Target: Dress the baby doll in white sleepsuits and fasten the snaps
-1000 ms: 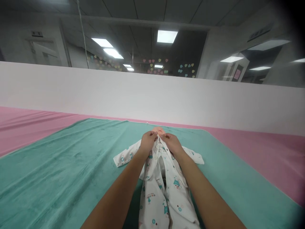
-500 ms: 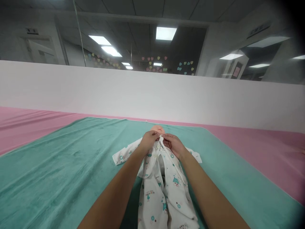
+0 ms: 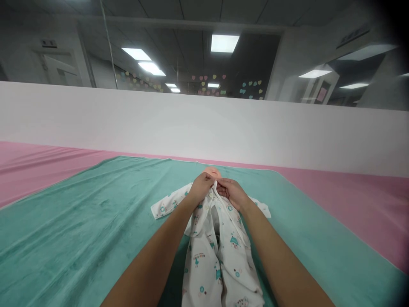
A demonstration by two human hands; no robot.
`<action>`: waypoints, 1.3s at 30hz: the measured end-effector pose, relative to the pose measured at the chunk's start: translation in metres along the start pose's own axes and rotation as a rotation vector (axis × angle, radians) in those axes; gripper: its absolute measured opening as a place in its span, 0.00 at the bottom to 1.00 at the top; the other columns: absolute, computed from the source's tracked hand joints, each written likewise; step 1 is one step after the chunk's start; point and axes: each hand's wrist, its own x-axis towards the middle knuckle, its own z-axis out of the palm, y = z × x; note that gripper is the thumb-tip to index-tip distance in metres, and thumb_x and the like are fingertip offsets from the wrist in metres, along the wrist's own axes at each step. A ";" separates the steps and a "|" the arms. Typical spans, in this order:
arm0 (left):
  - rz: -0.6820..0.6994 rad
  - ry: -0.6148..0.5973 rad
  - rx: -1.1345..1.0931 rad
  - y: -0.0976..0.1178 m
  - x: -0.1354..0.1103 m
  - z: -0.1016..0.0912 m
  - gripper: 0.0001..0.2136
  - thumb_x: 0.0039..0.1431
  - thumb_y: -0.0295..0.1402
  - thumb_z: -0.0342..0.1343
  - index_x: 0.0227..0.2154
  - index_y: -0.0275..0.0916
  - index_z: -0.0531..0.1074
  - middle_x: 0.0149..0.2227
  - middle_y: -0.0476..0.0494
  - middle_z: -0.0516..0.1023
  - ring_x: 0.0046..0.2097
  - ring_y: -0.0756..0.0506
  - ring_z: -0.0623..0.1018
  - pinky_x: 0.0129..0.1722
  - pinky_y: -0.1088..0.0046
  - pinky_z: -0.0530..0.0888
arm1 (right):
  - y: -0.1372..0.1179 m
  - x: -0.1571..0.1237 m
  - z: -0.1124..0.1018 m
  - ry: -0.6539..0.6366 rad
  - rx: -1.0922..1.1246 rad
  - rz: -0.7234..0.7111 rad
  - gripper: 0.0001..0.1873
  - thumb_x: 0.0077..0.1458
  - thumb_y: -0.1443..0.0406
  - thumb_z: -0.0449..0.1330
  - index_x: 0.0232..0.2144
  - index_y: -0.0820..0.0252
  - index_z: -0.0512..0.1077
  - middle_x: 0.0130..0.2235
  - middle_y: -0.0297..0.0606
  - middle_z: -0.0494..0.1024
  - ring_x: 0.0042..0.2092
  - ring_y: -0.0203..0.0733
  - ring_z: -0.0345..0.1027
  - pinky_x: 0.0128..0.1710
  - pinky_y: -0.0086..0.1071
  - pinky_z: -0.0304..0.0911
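Observation:
A baby doll (image 3: 212,172) lies on its back on a teal blanket (image 3: 96,213), dressed in a white printed romper (image 3: 220,256). Only the top of its head shows past my hands. My left hand (image 3: 200,187) pinches the left edge of the romper's neck opening. My right hand (image 3: 232,192) pinches the right edge, and the two hands meet at the collar below the doll's chin. The romper's front gapes open lower down, between my forearms. Its sleeves spread out flat to both sides.
The teal blanket lies over a pink sheet (image 3: 351,200) that shows at the left and right. A white wall panel (image 3: 204,128) runs along the far edge. Above it is glass with paper hearts (image 3: 223,85) and ceiling lights behind.
My hands have drawn slightly closer together at the collar. The view has shifted a little; the doll and romper lie where they were.

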 end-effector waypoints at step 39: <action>0.035 -0.100 0.201 0.008 -0.007 -0.004 0.09 0.53 0.29 0.45 0.35 0.41 0.68 0.24 0.51 0.70 0.27 0.49 0.68 0.30 0.74 0.63 | -0.001 -0.005 0.005 0.002 -0.124 -0.062 0.16 0.38 0.64 0.67 0.34 0.63 0.74 0.25 0.30 0.70 0.23 0.26 0.58 0.22 0.21 0.54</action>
